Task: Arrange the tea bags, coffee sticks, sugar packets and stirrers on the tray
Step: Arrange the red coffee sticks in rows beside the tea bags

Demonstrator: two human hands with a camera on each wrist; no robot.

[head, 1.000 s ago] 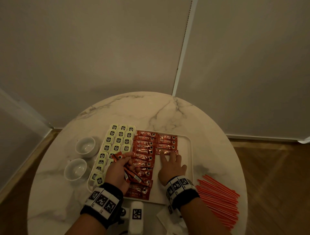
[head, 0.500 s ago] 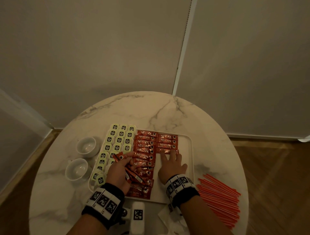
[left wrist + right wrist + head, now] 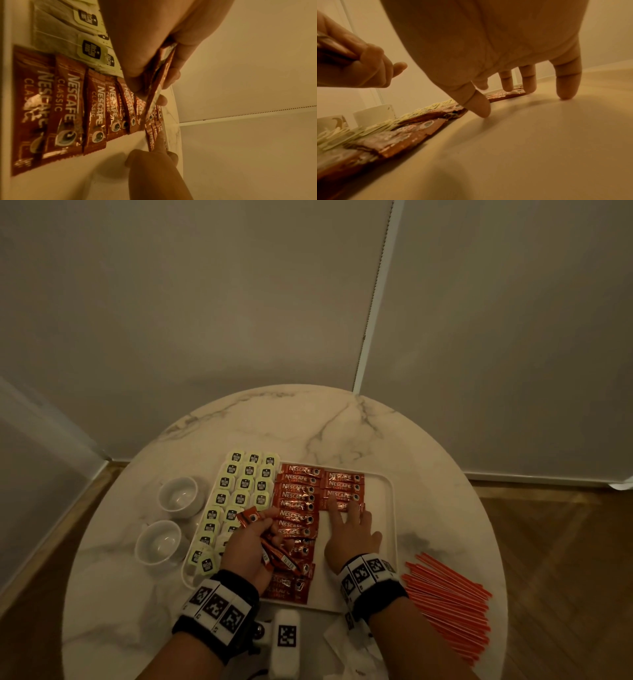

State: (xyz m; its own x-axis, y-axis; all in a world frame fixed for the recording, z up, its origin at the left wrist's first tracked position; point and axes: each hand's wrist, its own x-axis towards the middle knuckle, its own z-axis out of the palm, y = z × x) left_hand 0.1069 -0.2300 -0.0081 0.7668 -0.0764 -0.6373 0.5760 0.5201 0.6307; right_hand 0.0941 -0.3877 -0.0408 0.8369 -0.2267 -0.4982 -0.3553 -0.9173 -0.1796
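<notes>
Curled around a fan of glossy red foil coffee sticks [image 3: 274, 549], the left hand [image 3: 248, 546] hovers at lower centre, while the right hand [image 3: 349, 534] lies flat, straight fingertips [image 3: 529, 88] pressing the nearest laid stick [image 3: 342, 506]. Beneath them a round marble table [image 3: 428, 474] bears the white rectangular tray [image 3: 385, 508]; pale square tea bags [image 3: 245, 484] fill its left, thin red stirrers [image 3: 448, 601] lie lower right, off it.

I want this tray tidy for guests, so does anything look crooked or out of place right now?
Mostly neat. The tea bags at the tray's near left corner lie tilted and overlapping, unlike the straight rows above. The red stirrers are off the tray, on the table. The left hand holds loose coffee sticks.
</notes>
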